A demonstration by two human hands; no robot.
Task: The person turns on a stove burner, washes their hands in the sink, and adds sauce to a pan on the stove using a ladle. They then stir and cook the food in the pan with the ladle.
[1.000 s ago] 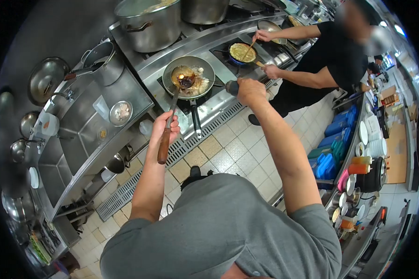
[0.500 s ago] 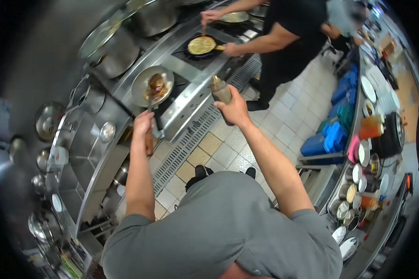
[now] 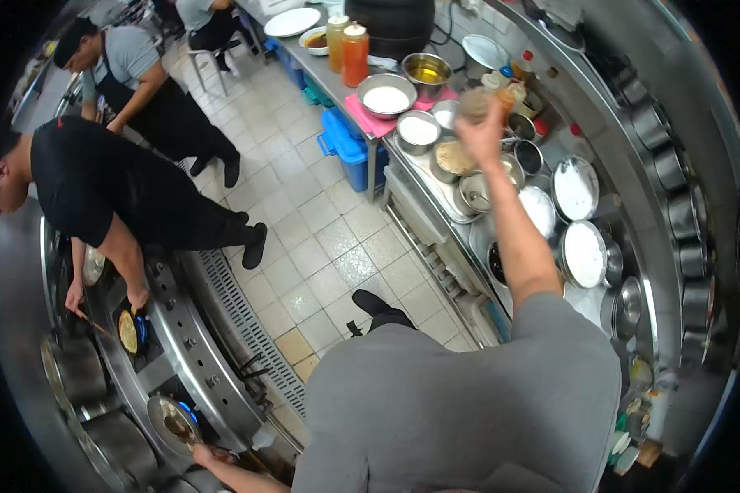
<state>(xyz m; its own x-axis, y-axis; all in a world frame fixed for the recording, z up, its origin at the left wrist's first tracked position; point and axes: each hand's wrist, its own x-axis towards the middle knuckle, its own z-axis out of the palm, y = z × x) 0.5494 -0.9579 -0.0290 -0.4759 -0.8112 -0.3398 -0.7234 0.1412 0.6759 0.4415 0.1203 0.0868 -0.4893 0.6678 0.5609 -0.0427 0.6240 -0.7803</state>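
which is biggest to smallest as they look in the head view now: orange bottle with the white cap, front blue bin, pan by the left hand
1. blue bin, partly hidden
2. pan
3. orange bottle

Differing nearness to the camera leaves true sizes unsure.

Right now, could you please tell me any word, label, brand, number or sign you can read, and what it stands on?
None can be read.
Bottle at the right hand: too blurred to read any marking.
Orange bottle: no readable label.
Stove front panel: any markings are too small to read.
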